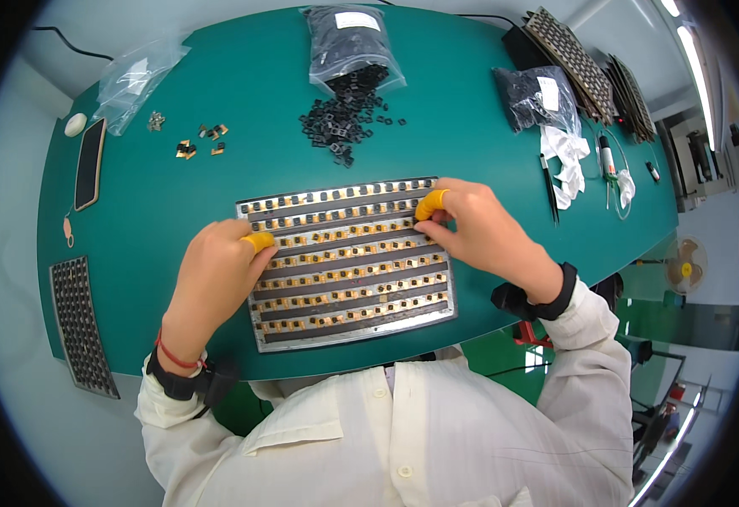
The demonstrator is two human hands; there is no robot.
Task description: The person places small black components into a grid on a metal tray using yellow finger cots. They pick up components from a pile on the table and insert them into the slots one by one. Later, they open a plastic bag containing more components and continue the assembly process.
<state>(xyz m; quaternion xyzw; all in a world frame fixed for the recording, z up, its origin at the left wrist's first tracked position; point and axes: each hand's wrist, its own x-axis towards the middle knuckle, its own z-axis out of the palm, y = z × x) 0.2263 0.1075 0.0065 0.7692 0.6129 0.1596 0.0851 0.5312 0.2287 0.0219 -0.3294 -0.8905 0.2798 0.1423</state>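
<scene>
A rectangular metal tray [344, 335] lies on the bench in front of me, with several rows of small black parts on gold-coloured pieces. My left hand [216, 264] rests at its left edge, fingers curled, thumb and forefinger together at the end of an upper row. At the right edge my right hand [478, 221] pinches thumb and forefinger close over the end of another upper row. A yellow finger cot [258, 242] covers a left fingertip, and another yellow finger cot [431, 204] is on a right finger. Whatever sits between the fingertips is hidden or too small to name.
Loose black parts [336, 122] spill from a clear bag [351, 42] beyond the tray. Small gold-and-black pieces [185, 149] lie far left, near a phone [90, 165]. Another filled tray [82, 325] is at left. Tweezers [549, 190], white tissue [565, 160] and stacked trays [568, 59] occupy the right.
</scene>
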